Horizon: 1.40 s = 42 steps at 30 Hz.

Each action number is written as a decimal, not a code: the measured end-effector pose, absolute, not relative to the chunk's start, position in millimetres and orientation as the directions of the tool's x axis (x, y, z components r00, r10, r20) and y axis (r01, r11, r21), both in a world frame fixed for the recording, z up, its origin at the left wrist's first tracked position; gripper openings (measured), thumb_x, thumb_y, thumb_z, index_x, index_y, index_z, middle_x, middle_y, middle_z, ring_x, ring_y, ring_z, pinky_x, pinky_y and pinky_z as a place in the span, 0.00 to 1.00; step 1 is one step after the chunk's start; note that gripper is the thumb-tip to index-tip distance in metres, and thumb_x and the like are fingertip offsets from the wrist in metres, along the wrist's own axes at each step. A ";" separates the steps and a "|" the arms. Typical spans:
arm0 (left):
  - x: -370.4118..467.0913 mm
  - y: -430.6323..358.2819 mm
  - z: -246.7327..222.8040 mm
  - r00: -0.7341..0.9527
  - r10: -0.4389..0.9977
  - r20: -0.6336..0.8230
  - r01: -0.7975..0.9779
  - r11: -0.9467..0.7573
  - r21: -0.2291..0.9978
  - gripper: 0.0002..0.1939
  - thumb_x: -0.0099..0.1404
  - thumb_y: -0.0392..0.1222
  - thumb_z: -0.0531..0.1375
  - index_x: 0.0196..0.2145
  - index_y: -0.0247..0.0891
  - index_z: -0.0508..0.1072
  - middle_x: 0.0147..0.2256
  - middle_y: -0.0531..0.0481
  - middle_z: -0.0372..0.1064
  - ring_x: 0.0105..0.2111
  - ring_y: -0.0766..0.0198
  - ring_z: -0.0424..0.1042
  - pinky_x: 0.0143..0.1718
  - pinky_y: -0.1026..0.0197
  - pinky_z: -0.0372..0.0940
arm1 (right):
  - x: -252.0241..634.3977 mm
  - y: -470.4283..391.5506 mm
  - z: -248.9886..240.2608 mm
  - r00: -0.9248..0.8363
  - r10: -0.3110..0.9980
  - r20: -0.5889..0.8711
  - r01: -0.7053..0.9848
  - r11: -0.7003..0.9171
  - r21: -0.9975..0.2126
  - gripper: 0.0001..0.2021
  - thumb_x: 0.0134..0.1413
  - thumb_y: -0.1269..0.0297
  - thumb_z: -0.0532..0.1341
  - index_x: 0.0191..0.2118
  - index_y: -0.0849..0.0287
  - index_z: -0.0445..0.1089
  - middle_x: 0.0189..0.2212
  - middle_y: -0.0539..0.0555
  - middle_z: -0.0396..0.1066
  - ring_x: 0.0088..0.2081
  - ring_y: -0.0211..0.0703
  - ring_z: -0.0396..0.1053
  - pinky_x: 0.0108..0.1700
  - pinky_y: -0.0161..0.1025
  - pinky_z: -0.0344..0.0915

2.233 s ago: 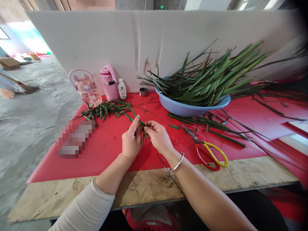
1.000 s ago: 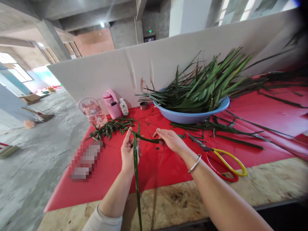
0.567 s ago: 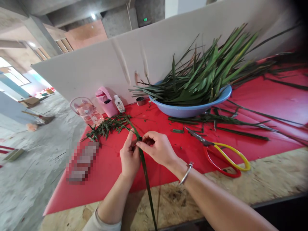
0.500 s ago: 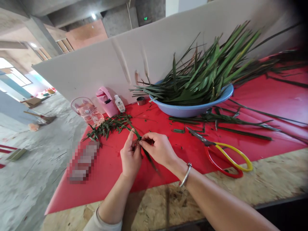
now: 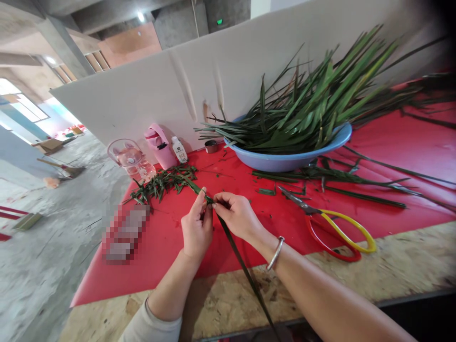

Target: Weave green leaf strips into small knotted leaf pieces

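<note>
With left hand point(image 5: 197, 225) and right hand point(image 5: 240, 217) we gripped a green leaf strip point(image 5: 239, 256) between thumbs and fingertips, on the near side of the blue basin point(image 5: 285, 163); scissors point(image 5: 310, 210) (one handle yellow, one red) lay in front of that basin too.

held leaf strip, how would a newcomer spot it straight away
Find the red sheet, then the left hand and right hand meeting above it. The dark green leaf strip is pinched in their fingers, one end trailing over the wooden front edge. Unlike the leaves heaped in the blue basin, it is held.
</note>
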<state>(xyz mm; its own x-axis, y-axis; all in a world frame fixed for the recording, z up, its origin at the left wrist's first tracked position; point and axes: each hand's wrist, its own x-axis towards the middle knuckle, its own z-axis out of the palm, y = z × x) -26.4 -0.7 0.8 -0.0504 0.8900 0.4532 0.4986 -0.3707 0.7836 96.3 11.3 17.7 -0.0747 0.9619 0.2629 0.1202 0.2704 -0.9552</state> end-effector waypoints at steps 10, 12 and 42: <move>-27.9 1.5 -5.3 -0.009 0.883 0.469 0.547 -0.389 0.742 0.23 0.62 0.39 0.52 0.55 0.39 0.62 0.31 0.51 0.72 0.27 0.69 0.69 0.32 0.67 0.65 | 96.7 13.1 7.8 -0.071 0.915 0.397 0.256 0.401 -0.879 0.10 0.49 0.73 0.54 0.31 0.59 0.72 0.27 0.51 0.71 0.29 0.39 0.68 0.33 0.33 0.62; -28.7 0.9 -6.4 0.002 0.890 0.456 0.543 -0.384 0.747 0.23 0.62 0.39 0.52 0.56 0.39 0.61 0.28 0.52 0.71 0.25 0.70 0.68 0.30 0.68 0.64 | 98.0 13.5 7.2 -0.095 0.896 0.433 0.302 0.441 -0.845 0.10 0.49 0.74 0.54 0.31 0.59 0.72 0.27 0.51 0.71 0.29 0.38 0.67 0.33 0.33 0.61; -28.6 4.6 18.3 0.365 0.929 -0.067 -0.523 0.264 0.810 0.24 0.54 0.35 0.61 0.50 0.44 0.67 0.24 0.55 0.61 0.19 0.75 0.58 0.16 0.72 0.51 | 106.6 13.0 13.9 -0.036 0.912 0.409 0.126 0.410 -0.903 0.09 0.53 0.62 0.56 0.29 0.62 0.69 0.21 0.49 0.65 0.23 0.34 0.60 0.26 0.31 0.56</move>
<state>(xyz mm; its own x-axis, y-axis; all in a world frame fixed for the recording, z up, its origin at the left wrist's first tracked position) -28.6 4.6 18.3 0.3647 0.9287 -0.0671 -0.5234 0.2641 0.8101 106.6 13.0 13.9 -0.0357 0.9118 0.4090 0.1265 0.4101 -0.9032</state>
